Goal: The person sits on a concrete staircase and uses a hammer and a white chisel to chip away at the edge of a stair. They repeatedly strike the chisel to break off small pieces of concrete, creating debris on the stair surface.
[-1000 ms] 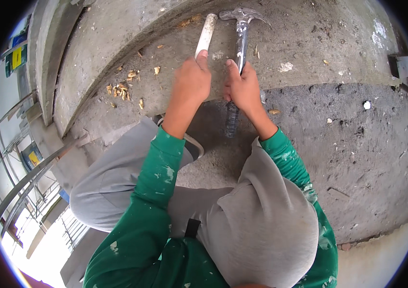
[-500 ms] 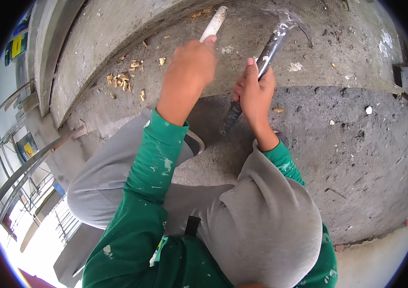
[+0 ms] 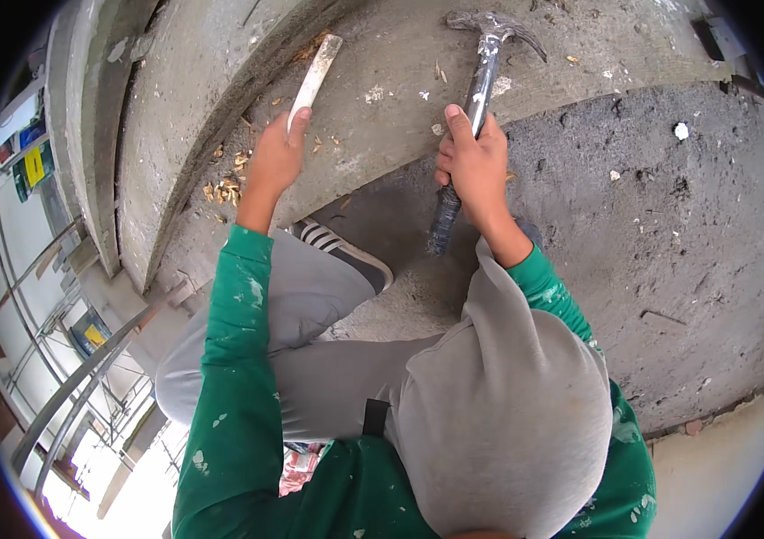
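My left hand (image 3: 275,163) is closed round the lower end of a pale, whitish flat bar (image 3: 316,76). The bar points up and slightly right, above the concrete ledge. My right hand (image 3: 476,171) grips a claw hammer (image 3: 483,79) partway along its handle, with the thumb along the shaft. The hammer's dark metal head is at the top, its claw to the right. Black wrapping covers the handle's lower end, which sticks out below my fist. Bar and hammer are apart. Yellow-brown chips (image 3: 224,192) lie scattered on the concrete below my left hand.
A curved concrete edge (image 3: 211,117) runs along the upper left. Darker rough concrete (image 3: 634,216) with small white lumps spreads to the right. Metal railings (image 3: 85,373) stand at the left. My shoe (image 3: 346,251) rests on the concrete between my hands.
My left hand has moved left with the bar, away from the hammer. The hammer has shifted slightly left in view. The whole view has turned a little. Both grips hold.
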`<move>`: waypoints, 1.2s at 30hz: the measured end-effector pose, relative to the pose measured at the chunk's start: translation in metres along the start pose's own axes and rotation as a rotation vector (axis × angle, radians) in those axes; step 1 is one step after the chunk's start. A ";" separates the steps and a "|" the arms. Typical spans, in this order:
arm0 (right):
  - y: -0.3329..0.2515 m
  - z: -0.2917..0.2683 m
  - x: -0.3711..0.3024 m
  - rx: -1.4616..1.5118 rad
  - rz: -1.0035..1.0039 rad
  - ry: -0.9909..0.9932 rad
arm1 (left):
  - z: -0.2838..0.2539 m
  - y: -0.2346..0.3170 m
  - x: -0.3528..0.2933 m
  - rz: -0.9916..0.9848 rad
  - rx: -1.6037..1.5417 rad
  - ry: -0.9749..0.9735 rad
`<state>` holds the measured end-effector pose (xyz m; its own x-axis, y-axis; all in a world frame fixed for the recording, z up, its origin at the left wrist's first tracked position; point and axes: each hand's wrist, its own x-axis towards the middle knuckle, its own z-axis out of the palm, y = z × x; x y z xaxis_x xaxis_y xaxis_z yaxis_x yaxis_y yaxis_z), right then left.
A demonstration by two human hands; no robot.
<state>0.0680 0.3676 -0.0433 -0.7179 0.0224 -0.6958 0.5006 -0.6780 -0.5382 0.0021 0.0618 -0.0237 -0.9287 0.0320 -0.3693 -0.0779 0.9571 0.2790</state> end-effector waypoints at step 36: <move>0.005 -0.025 0.006 -0.114 -0.103 0.010 | 0.021 0.079 -0.001 -0.394 -0.601 -0.139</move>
<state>0.0781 0.3826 -0.0619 -0.7637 0.0949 -0.6385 0.4767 -0.5841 -0.6569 0.0045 0.1433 -0.0203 -0.7392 -0.2074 -0.6408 -0.6193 0.5832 0.5256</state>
